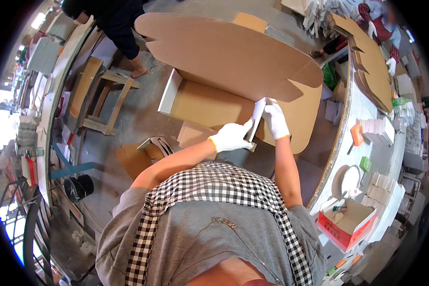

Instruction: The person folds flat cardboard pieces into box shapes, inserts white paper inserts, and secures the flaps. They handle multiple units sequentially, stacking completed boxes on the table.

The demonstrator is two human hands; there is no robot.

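A large mailer-style cardboard box [214, 100], brown inside and white outside, lies partly folded in front of me with its long lid [224, 50] raised on the far side. Its left end wall [170, 91] stands upright. My left hand [232, 137], in a white glove with a yellow cuff, grips the near end of the right end wall [257, 117]. On the other side of that panel, my gloved right hand [275, 120] closes over its upper edge. A loose flap [305, 117] spreads out to the right of my right hand. The fingertips are partly hidden by the panel.
On the right, a long worktable [336, 157] carries a red and white box [345, 224], a white round dish [351, 178] and cardboard sheets [369, 71]. A wooden stool [112, 102] and black bucket [78, 187] stand left. One person [114, 24] is at the far left, another [383, 28] far right.
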